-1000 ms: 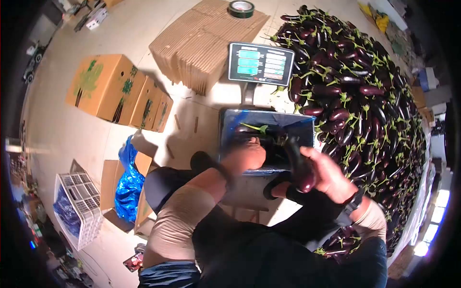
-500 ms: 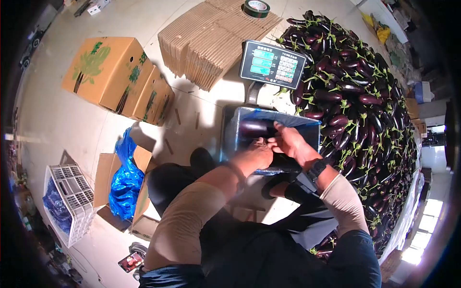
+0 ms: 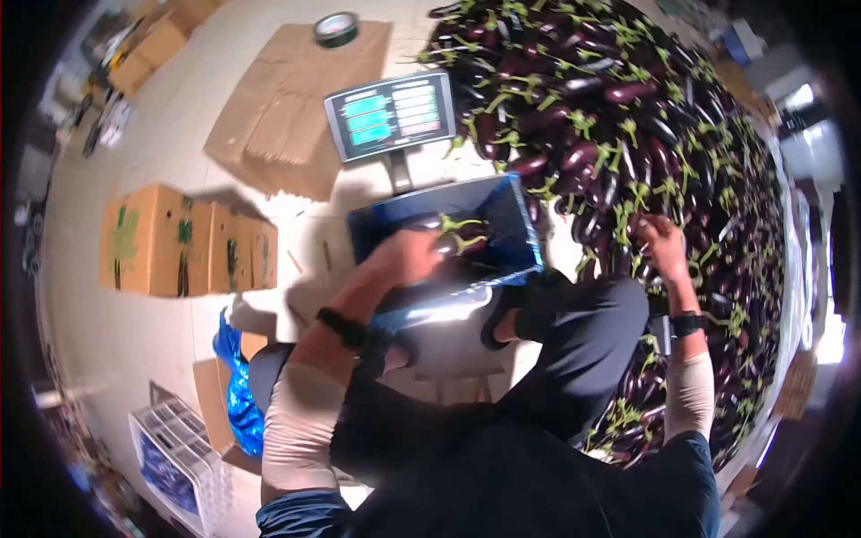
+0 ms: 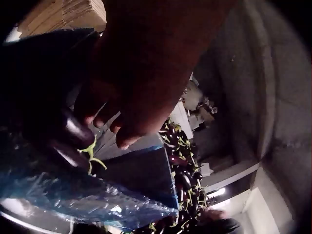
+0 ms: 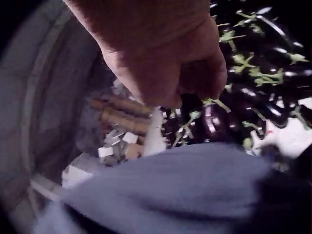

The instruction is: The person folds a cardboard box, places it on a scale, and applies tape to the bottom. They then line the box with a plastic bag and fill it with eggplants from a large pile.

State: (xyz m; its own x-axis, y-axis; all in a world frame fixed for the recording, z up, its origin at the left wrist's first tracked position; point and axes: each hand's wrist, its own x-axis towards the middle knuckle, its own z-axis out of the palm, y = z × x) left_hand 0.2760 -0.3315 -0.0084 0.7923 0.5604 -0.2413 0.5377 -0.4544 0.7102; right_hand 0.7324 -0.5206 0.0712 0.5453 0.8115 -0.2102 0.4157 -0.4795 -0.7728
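Note:
My left hand [image 3: 408, 255] is over the left side of the blue-lined bin [image 3: 525, 220], with several glossy dark eggplants [image 3: 471, 244] inside it. In the left wrist view its fingers [image 4: 127, 136] hang loosely bent above those eggplants [image 4: 70, 153]; the thumb is hidden. My right hand [image 3: 664, 251] reaches out to the eggplant pile [image 3: 574, 117]. Seen from the right wrist, that hand [image 5: 161, 63] has bent fingers pointing down close to the green stems, thumb apart from them, and nothing shows between them.
Behind the bin stands a scale display [image 3: 392, 115]. Farther back, a stack of flat cardboard [image 3: 282, 108] carries a roll of tape [image 3: 336, 30]. Printed cartons [image 3: 184, 242], a blue plastic bag [image 3: 242, 403] in an open box and a white crate [image 3: 184, 466] are at the left. My knee [image 3: 592, 332] is beside the bin.
My right hand brought an eggplant into the bin, released it there and then moved right to the pile. My left hand stayed at the bin. The head view has turned rightward.

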